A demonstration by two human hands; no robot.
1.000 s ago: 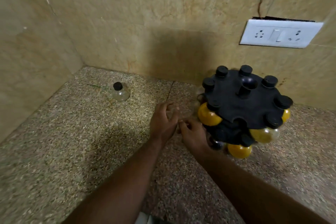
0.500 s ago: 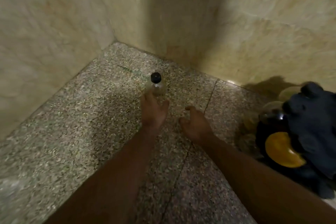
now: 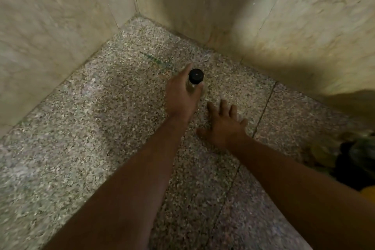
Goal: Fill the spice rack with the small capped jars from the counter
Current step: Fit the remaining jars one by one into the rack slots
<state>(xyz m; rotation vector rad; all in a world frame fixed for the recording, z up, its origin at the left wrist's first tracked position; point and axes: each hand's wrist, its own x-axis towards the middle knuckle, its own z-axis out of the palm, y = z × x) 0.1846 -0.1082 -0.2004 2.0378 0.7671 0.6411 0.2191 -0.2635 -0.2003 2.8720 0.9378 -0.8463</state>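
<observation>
Left hand (image 3: 180,98) is on the small clear jar (image 3: 195,77). Thumb is on one side of the glass body, fingers round the other, black cap poking up between them. The jar stands upright on the speckled granite counter (image 3: 97,132), near the corner of the marble walls (image 3: 203,2). Right hand (image 3: 223,126) is just beside it, open, fingers spread flat, holding nothing. The black spice rack (image 3: 353,161) sits blurred at the far right edge, well apart.

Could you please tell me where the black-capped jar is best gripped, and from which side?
Grip the jar by its glass body below the cap from the near side: it stands upright, walls behind. The left hand holds it so.
</observation>
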